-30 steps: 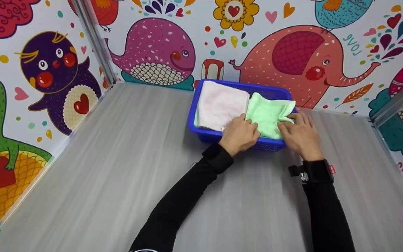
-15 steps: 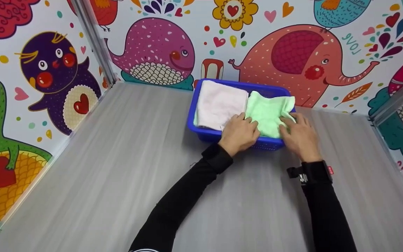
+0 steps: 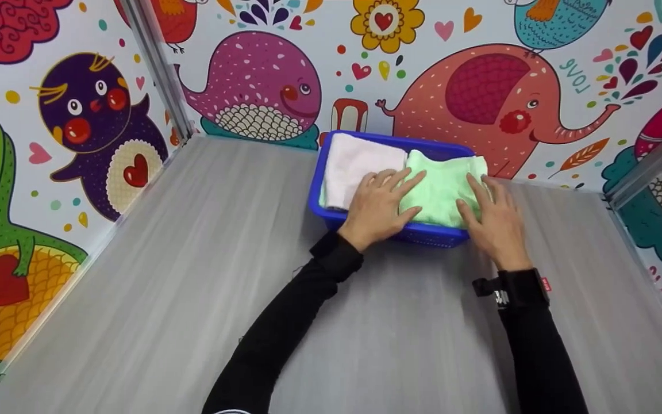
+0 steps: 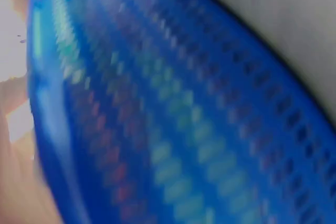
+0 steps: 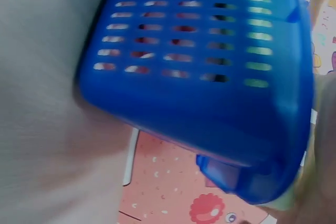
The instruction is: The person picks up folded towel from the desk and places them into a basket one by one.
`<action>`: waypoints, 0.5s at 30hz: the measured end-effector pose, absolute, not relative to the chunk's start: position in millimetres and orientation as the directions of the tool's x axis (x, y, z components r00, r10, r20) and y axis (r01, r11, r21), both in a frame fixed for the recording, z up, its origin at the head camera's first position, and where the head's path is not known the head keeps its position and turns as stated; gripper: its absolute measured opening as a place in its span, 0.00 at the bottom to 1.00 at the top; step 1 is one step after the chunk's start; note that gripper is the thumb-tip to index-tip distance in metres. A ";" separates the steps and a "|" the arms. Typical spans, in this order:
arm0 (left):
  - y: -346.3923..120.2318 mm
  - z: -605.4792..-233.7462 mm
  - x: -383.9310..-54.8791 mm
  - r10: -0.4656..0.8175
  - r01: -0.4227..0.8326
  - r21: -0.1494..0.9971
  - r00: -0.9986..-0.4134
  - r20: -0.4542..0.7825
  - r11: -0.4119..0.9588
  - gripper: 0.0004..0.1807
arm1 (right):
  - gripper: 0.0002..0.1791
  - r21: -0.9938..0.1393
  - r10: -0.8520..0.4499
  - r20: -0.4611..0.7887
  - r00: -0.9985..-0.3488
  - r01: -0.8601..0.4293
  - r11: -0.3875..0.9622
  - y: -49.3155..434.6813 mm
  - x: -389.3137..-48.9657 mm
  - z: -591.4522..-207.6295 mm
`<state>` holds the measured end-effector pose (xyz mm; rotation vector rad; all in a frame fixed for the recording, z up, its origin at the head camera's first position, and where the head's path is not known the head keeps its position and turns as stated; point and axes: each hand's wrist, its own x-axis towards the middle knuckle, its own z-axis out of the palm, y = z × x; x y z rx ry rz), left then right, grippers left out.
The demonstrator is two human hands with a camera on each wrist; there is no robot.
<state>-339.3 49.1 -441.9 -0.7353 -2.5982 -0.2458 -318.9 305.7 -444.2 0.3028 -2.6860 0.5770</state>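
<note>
A blue slotted plastic basket [image 3: 431, 237] stands against the back wall. In its left half lies a folded pale pink towel [image 3: 360, 161]. Beside that, on the right, a light green towel [image 3: 443, 184] lies nearly flat. My left hand [image 3: 374, 210] is over the front rim with fingers spread, its fingertips across the seam between the two towels. The fingers of my right hand [image 3: 497, 224] are loosely bent at the green towel's right edge and appear to touch it. In the left wrist view the basket's side [image 4: 173, 93] is blurred; in the right wrist view its end [image 5: 184, 93] shows.
The basket stands on a grey wood-grain tabletop [image 3: 193, 276]. Walls printed with cartoon animals [image 3: 250, 75] enclose the back and both sides, with a metal corner post [image 3: 158, 69] at the back left.
My left hand has uncurled its fingers and shifted slightly left and up. My right fingers have loosened from the green towel's bunched corner, and that corner now lies flatter.
</note>
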 end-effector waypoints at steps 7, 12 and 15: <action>-3.7 -426.5 -336.5 0.435 0.515 0.118 -0.807 0.400 0.849 0.42 | 0.43 -0.305 -0.136 0.399 -0.907 -0.271 0.913 325.3 -311.8 -429.9; -53.7 -423.5 -335.9 0.377 0.451 0.125 -0.844 0.380 0.884 0.44 | 0.47 -0.281 -0.086 0.342 -0.936 -0.189 0.941 360.0 -305.4 -423.8; -88.1 -424.2 -335.0 0.314 0.390 0.159 -0.877 0.363 0.907 0.44 | 0.48 -0.285 -0.042 0.308 -0.950 -0.134 0.949 382.0 -301.7 -422.7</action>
